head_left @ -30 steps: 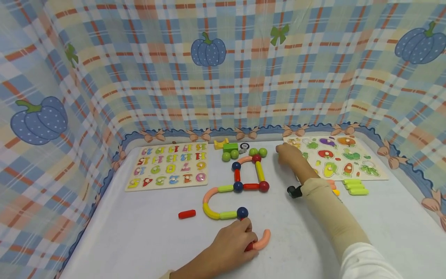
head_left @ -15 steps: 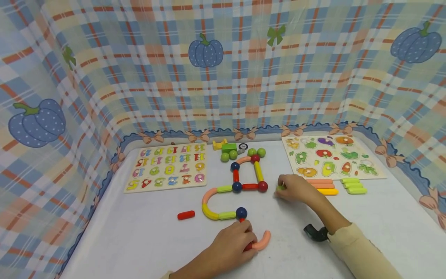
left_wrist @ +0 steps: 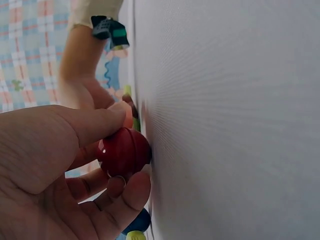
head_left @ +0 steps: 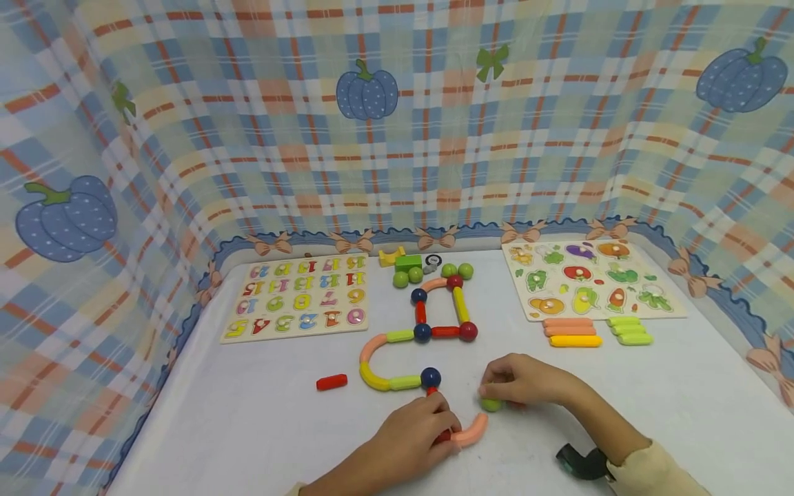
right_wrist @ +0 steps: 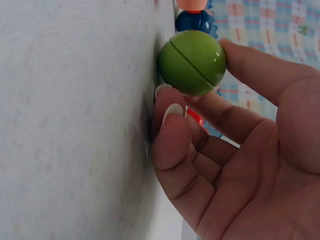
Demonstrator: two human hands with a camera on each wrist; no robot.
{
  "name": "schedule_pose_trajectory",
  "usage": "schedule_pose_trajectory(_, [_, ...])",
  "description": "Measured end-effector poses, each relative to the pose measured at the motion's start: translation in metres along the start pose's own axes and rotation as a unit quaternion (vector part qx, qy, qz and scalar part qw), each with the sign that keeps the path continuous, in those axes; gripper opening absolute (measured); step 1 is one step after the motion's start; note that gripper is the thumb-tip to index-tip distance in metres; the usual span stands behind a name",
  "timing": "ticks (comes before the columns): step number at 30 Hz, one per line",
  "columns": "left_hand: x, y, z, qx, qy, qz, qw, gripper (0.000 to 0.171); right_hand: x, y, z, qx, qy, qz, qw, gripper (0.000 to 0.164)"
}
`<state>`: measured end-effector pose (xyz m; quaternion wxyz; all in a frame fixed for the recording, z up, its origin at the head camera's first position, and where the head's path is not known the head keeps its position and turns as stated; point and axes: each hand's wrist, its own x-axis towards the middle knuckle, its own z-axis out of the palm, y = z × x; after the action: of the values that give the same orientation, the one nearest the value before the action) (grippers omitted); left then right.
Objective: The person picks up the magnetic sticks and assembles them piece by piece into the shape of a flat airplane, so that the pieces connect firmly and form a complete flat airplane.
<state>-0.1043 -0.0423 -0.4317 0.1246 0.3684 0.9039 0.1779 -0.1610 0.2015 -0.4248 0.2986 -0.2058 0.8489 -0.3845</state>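
My left hand (head_left: 409,432) rests low in the middle of the head view and grips a red ball (left_wrist: 122,152), its thumb and fingertips around it. From that ball a curved pink rod (head_left: 473,432) reaches right. A blue ball (head_left: 431,377) with a short red rod lies just beyond the left fingers. My right hand (head_left: 527,380) pinches a green ball (right_wrist: 192,62) between thumb and fingers, low over the white table. The green ball (head_left: 492,405) is close beside the free tip of the pink rod.
A chain of rods and balls, including a yellow curved rod (head_left: 373,377), extends toward the back. A loose red rod (head_left: 331,382) lies left. Number board (head_left: 295,296) and vegetable board (head_left: 594,280) stand behind, with yellow (head_left: 575,341) and green rods (head_left: 634,339) right. Several green balls (head_left: 465,271) sit at the back.
My right hand has come from beside the vegetable board toward the front, bringing the green ball to the curved pink rod. That rod's tip has shifted slightly right; the left hand stays put.
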Motion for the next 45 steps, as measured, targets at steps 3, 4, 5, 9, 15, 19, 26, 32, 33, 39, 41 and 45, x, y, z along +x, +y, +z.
schedule_pose_trajectory(3, [-0.001, -0.001, 0.000, -0.002, 0.003, 0.010, 0.9999, 0.018, -0.002, -0.002, 0.002, 0.001, -0.028, -0.009, 1.000, 0.018])
schedule_pose_trajectory(4, [-0.001, -0.001, 0.000, -0.003, 0.003, 0.012, 0.9999, 0.017, -0.002, -0.002, 0.003, 0.000, -0.034, -0.014, 0.999, 0.017])
schedule_pose_trajectory(5, [-0.001, -0.001, -0.001, -0.003, 0.004, 0.012, 0.9999, 0.016, -0.002, -0.003, 0.003, -0.005, -0.039, -0.019, 0.999, 0.016])
schedule_pose_trajectory(9, [-0.002, 0.000, -0.003, -0.002, -0.001, 0.009, 1.0000, 0.016, -0.005, -0.007, 0.004, -0.020, -0.048, -0.028, 0.998, 0.015])
schedule_pose_trajectory(15, [-0.003, 0.002, -0.004, 0.002, -0.025, -0.007, 0.9996, 0.018, -0.009, -0.010, 0.000, -0.032, -0.069, -0.016, 0.997, 0.017])
schedule_pose_trajectory(19, [-0.003, 0.002, -0.003, 0.010, -0.028, -0.005, 0.9995, 0.019, -0.017, -0.003, -0.021, -0.098, 0.021, -0.010, 0.995, 0.015])
schedule_pose_trajectory(26, [-0.001, 0.001, -0.001, 0.017, -0.029, -0.005, 0.9994, 0.021, -0.039, 0.023, -0.066, -0.283, 0.246, 0.070, 0.924, 0.017])
schedule_pose_trajectory(32, [-0.002, 0.001, -0.001, 0.014, -0.027, 0.002, 0.9995, 0.020, -0.046, 0.042, -0.075, -0.313, 0.245, 0.128, 0.908, 0.017])
schedule_pose_trajectory(33, [-0.002, 0.001, -0.001, 0.013, -0.025, 0.004, 0.9996, 0.020, -0.046, 0.043, -0.074, -0.314, 0.243, 0.133, 0.908, 0.017])
schedule_pose_trajectory(39, [-0.003, 0.000, -0.001, 0.010, -0.022, 0.015, 0.9996, 0.020, -0.042, 0.045, -0.074, -0.308, 0.220, 0.159, 0.912, 0.015])
schedule_pose_trajectory(41, [-0.003, 0.000, -0.001, 0.008, -0.027, 0.016, 0.9995, 0.021, -0.042, 0.046, -0.073, -0.305, 0.208, 0.170, 0.914, 0.014])
schedule_pose_trajectory(45, [-0.003, 0.000, 0.000, 0.009, -0.028, 0.017, 0.9994, 0.021, -0.042, 0.041, -0.069, -0.285, 0.181, 0.177, 0.925, 0.015])
